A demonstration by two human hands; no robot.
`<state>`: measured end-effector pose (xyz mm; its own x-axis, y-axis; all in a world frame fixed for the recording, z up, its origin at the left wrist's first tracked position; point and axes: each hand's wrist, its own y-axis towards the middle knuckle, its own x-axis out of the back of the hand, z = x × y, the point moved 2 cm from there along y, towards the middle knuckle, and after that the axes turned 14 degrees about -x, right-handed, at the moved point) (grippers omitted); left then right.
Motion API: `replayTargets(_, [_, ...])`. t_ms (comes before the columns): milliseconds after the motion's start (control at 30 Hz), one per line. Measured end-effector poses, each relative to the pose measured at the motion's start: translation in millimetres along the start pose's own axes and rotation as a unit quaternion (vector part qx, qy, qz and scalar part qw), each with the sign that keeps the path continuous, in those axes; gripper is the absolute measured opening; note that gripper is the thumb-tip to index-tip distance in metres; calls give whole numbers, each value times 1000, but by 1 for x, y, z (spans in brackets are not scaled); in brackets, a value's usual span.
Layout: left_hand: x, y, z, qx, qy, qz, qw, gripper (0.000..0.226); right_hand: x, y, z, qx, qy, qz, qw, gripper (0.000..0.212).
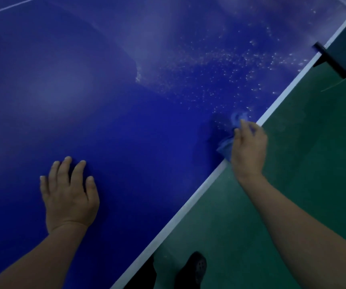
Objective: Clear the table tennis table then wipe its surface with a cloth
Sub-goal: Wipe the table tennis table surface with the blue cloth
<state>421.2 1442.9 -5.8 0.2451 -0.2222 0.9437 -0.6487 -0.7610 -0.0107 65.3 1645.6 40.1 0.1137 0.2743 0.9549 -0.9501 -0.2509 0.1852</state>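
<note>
At right of centre, the right hand (pixel 248 146) grips a blue cloth (pixel 227 146) at the table tennis table (pixel 126 90) edge; lower left, the left hand (pixel 69 195) rests flat, fingers spread.

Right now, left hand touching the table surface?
Touching. Head view shows the left hand lying flat, fingers spread, on the blue table.

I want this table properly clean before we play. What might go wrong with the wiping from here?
The cloth is bunched in the right hand at the white edge, so white specks may get swept onto the green floor. The hazy patch farther off could be missed. The left hand, flat on the table, may leave prints.
</note>
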Motion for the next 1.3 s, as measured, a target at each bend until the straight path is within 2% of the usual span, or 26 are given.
replayTargets(67, [-1,0,0,3,3,6,1000,60,-16,-25,43,97,12,17,995,27])
replayTargets(133, [-1,0,0,5,4,8,1000,60,-33,-46,74,137,70,72,985,33])
replayTargets(200, [-2,0,1,6,6,7,1000,59,-47,-64,96,191,58,72,977,38])
replayTargets(400, [-5,1,4,6,9,15,1000,57,-78,-71,157,252,64,72,963,36])
replayTargets(467, [-4,2,5,10,6,20,1000,59,-86,-72,187,297,91,100,945,34])
replayTargets(567, [-3,3,5,20,3,30,999,61,-92,-54,220,427,96,104,893,29])
replayTargets(600, [-2,4,5,18,3,34,999,60,-94,-37,227,441,91,102,887,27])
replayTargets(700, [-2,5,5,9,7,38,999,59,-98,-3,244,401,21,79,912,31])
replayTargets(767, [-2,4,5,7,13,35,999,59,-96,-28,243,465,-14,75,882,39])
replayTargets(833, [-3,4,6,8,11,25,1000,58,-90,-73,228,525,34,105,844,41])
replayTargets(900, [-4,4,6,5,10,13,1000,57,-89,-100,216,504,65,135,851,40])
replayTargets(967, [-5,4,6,1,10,11,1000,56,-91,-102,223,446,49,168,878,44])
replayTargets(1100, [-5,4,7,5,8,13,1000,56,-93,-99,244,297,13,184,937,48])
replayTargets(1167, [-5,3,6,8,7,17,1000,56,-91,-93,220,251,-11,169,953,50])
replayTargets(1300, [-5,3,5,15,3,24,1000,58,-73,-68,119,160,-94,143,972,56])
